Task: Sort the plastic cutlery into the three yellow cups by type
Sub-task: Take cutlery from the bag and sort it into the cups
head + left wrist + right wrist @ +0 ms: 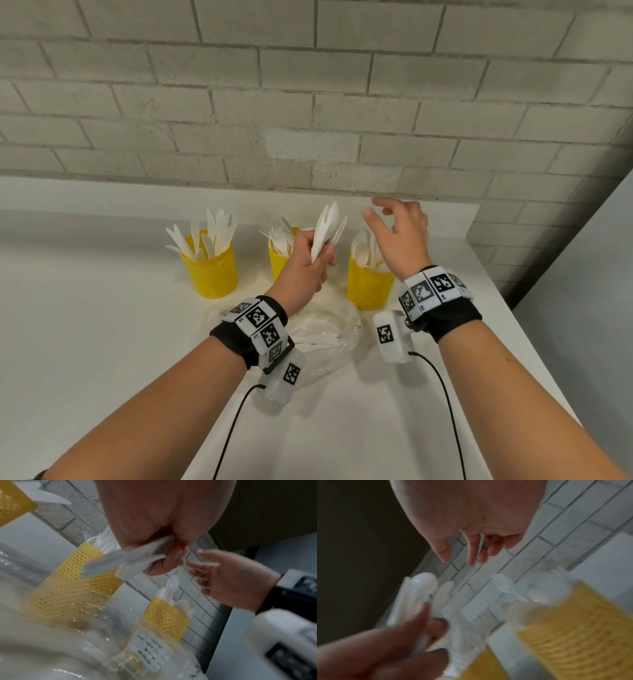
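Three yellow mesh cups stand in a row near the wall: the left cup (211,270) holds knives, the middle cup (279,262) forks, the right cup (368,284) spoons. My left hand (306,262) grips a bunch of white cutlery (327,228) upright above the middle cup; a fork, a spoon and a knife tip show. In the left wrist view the handles of that bunch of cutlery (123,559) stick out below my left hand's curled fingers (171,561). My right hand (399,233) hovers above the right cup, fingers spread, holding nothing.
A clear plastic bag (329,335) with more white cutlery lies on the white counter (102,325) in front of the cups. A brick wall runs right behind the cups. The counter's edge drops off at the right.
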A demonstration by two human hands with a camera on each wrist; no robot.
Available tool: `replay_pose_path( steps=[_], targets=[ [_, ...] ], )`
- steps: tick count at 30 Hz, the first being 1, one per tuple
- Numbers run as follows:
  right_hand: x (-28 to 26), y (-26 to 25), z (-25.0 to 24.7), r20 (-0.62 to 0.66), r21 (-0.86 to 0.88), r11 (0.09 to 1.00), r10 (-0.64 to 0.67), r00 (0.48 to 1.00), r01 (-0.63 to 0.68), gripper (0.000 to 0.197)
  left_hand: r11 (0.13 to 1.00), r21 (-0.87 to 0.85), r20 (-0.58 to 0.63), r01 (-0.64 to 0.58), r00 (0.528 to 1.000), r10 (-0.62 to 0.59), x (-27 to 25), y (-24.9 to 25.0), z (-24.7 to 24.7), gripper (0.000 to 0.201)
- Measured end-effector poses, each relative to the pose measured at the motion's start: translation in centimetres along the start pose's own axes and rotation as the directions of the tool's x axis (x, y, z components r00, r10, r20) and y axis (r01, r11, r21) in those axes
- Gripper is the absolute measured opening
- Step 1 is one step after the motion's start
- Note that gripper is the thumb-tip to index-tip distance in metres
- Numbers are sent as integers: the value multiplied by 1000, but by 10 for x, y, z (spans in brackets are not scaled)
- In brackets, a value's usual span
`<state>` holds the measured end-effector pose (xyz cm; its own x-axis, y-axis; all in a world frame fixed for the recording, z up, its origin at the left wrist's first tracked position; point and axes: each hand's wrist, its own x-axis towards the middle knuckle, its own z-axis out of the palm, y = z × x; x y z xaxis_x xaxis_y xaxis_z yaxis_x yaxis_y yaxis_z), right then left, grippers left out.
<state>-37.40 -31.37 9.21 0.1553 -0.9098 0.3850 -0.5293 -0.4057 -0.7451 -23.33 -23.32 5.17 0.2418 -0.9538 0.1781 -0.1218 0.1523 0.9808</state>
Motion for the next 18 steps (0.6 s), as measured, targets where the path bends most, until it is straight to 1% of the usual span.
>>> replay_pose_path(
  steps=[1,3,5,7,9,11,13,15,16,18],
  targets=[
    [-3,-9,1,19,94,995,-45,999,43,30,1000,23,7,-11,1000,11,0,-1,1,13],
    [-8,-24,5,83,229,972,-80,993,59,24,997,67,15,-31,999,30,-1,-1,2,14],
    [-11,-31,10,127,280,959,-66,990,28,28,994,101,18,-43,999,42,-2,-1,3,14],
    [-12,-34,13,153,356,934,-37,988,-20,28,992,109,27,-56,998,54,-5,1,2,12],
    [-12,-34,12,177,428,901,-5,984,-72,26,996,74,28,-54,998,52,-7,2,0,9],
    [-12,-32,8,187,441,893,0,982,-84,23,1000,5,17,-19,1000,19,-9,5,-1,7],
    [-11,-29,6,171,394,918,-36,985,-34,24,998,-64,11,29,1000,-29,-9,8,-2,12],
    [-9,-27,3,114,353,936,-56,992,12,27,993,-94,18,69,998,-67,-10,9,-2,15],
    [-7,-27,1,68,365,931,-37,997,9,27,992,-95,21,81,997,-79,-9,9,-3,16],
    [-1,-29,-10,-35,454,891,34,999,-14,26,992,-86,7,88,996,-88,-9,8,-5,15]
  ],
)
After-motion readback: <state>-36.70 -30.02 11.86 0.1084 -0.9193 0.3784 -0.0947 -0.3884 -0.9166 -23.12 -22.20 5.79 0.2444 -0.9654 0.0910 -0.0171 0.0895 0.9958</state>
